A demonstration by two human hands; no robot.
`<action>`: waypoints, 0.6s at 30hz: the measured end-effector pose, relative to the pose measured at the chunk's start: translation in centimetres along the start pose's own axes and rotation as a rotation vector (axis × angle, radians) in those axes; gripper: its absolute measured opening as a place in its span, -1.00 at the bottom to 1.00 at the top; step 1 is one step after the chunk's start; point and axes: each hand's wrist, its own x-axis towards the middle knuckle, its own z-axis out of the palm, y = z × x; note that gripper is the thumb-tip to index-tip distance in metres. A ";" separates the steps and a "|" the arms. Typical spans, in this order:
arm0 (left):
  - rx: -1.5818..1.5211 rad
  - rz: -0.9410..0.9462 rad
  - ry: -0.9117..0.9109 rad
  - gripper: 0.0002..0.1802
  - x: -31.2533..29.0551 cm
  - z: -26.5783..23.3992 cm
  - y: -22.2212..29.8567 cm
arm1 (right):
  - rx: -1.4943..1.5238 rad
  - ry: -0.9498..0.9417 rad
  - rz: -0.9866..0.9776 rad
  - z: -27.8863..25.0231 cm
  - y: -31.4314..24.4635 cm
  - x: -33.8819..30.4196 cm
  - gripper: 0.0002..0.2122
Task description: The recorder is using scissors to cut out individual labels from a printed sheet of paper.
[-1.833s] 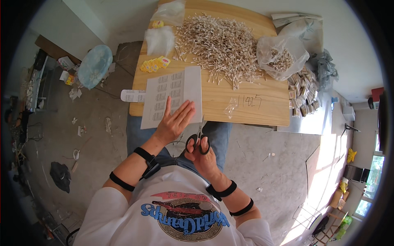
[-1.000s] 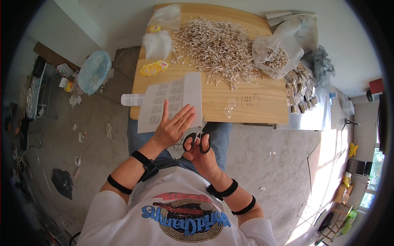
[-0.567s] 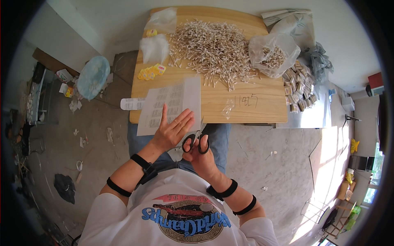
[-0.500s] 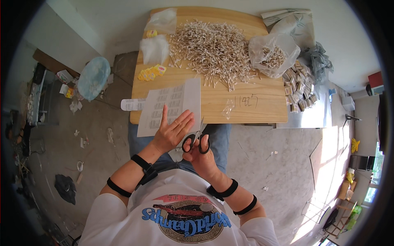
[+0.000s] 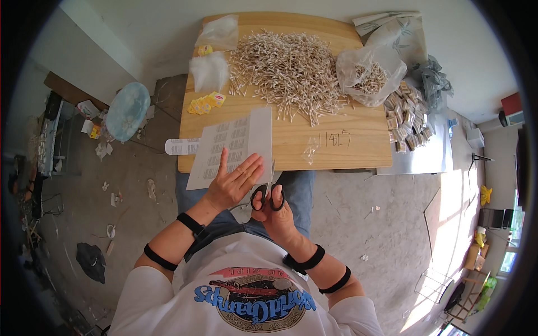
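Observation:
My left hand (image 5: 234, 178) lies with spread fingers on a white sheet (image 5: 224, 147) printed with rows of small text blocks. That sheet rests on the wooden table and overhangs its near edge. In my right hand (image 5: 274, 215) is a pair of scissors (image 5: 261, 193) with black handles, my fingers through the loops. The blades point away from me, along the right edge of the sheet; whether paper is between them I cannot tell. A narrower printed strip (image 5: 182, 146) sticks out past the table's left edge.
A big heap of cotton swabs (image 5: 288, 70) covers the far part of the table (image 5: 358, 151). Beside it stands a clear bag (image 5: 386, 89) of swabs. Small yellow cards (image 5: 206, 103) lie at the left. Many small packs (image 5: 408, 120) are piled at the right.
The scissor loops have come slightly closer together at the sheet's right edge. My left hand keeps its place on the sheet, and both have barely shifted.

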 end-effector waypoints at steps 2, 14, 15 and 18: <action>0.003 -0.005 0.003 -0.64 0.0 0.0 0.0 | -0.038 0.010 0.006 -0.1 0.0 -0.2 -0.51; 0.005 -0.003 -0.015 -0.63 -0.2 0.0 0.2 | -0.081 0.055 -0.003 -0.2 -0.1 -0.2 -0.52; 0.006 -0.002 -0.016 -0.63 -0.2 0.0 0.1 | -0.085 0.045 -0.012 -0.2 0.0 -0.2 -0.52; 0.016 0.006 -0.016 -0.64 -0.3 0.1 0.1 | -0.095 0.035 -0.010 -0.2 0.0 -0.2 -0.52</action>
